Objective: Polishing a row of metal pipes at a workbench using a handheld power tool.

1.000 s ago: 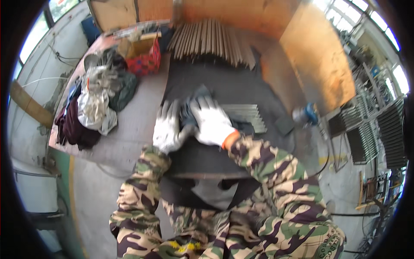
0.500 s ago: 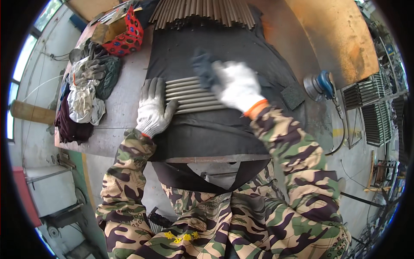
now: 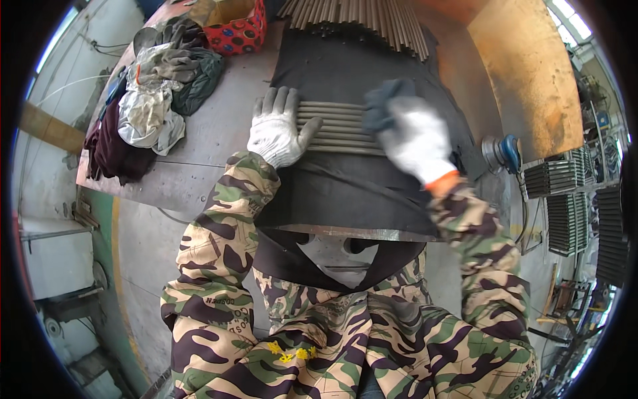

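Several thin metal rods (image 3: 337,128) lie side by side on a black cloth (image 3: 325,193) over the table. My left hand (image 3: 278,126), in a white glove with grey fingers, rests flat with its fingers stretched out at the rods' left ends. Its thumb lies across some of them. My right hand (image 3: 419,136), gloved in white with an orange cuff and smeared by motion, is over the rods' right part. Bunched under its fingers is a dark blue-grey rag (image 3: 385,106). The rods' right ends are hidden by this hand.
More rods (image 3: 359,23) lie in a row at the table's far edge. Left are piled gloves and rags (image 3: 149,100) and a red patterned box (image 3: 236,30). A blue round power tool (image 3: 502,154) sits at the right, near racks of rods (image 3: 565,199) and an orange-stained board (image 3: 525,73).
The whole view has shifted, so the table sits further right and higher. My right hand with the rag has slid rightward along the rods; my left hand stays at their left ends.
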Demonstrator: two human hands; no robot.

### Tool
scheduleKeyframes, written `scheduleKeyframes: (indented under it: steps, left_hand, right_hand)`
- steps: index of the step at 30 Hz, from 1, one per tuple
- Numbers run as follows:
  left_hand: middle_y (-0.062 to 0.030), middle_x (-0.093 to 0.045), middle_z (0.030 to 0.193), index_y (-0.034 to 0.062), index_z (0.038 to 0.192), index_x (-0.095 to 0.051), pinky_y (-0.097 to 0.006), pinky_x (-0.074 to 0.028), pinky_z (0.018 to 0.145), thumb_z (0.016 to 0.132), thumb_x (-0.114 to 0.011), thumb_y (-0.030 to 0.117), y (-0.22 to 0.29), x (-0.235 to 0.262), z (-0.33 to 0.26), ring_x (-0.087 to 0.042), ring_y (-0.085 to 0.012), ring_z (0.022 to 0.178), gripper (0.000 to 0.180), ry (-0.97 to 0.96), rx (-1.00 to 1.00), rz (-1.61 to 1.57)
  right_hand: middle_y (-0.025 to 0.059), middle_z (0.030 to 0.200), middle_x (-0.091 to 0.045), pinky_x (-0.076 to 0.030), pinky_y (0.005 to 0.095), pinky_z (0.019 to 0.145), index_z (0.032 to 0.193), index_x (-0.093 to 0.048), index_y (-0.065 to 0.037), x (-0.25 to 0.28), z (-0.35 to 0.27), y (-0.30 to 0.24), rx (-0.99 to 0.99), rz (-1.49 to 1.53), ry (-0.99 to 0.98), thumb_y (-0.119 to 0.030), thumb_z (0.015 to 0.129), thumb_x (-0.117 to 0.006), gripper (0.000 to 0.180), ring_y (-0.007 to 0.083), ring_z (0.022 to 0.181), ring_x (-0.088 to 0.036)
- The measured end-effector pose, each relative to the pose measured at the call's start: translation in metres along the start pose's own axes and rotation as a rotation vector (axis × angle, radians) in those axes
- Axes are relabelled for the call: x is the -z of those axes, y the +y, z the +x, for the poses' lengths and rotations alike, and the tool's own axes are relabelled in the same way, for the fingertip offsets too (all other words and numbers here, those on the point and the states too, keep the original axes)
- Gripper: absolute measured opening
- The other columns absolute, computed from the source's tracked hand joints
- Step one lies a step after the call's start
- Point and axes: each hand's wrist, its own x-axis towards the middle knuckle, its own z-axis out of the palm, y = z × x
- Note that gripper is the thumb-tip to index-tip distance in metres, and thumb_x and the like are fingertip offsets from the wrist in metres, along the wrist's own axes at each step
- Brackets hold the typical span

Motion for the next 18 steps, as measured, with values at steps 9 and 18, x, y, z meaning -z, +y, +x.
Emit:
scheduleKeyframes:
  steps: [9,18]
  left_hand:
    - [-0.0346,-0.056,0.148,-0.003,0.163,-0.04,-0.057,-0.043,0.116,0.109,-0.054,0.038,-0.032,-0.008,-0.011,-0.056,-0.0529,0.132,0.069,-0.011,0.095,-0.424]
    - [-0.0307,-0.048,0.161,-0.0052,0.16,-0.043,-0.06,-0.029,0.127,0.104,-0.061,0.049,-0.023,0.001,-0.01,-0.039,-0.0543,0.151,0.08,-0.145,0.007,-0.012]
  right_hand:
    - [0.0152,0.128,-0.064,-0.047,0.0501,0.112,0.133,-0.066,-0.004,-0.055,0.059,-0.141,0.083,0.205,0.046,-0.031,0.082,-0.072,0.058,0.0367,0.128,-0.056]
    - [0.0197,0.116,-0.073,-0.062,0.0511,0.088,0.132,-0.069,-0.011,-0.015,0.033,-0.023,-0.037,0.158,-0.255,-0.041,0.086,-0.079,0.055,0.0397,0.103,-0.072]
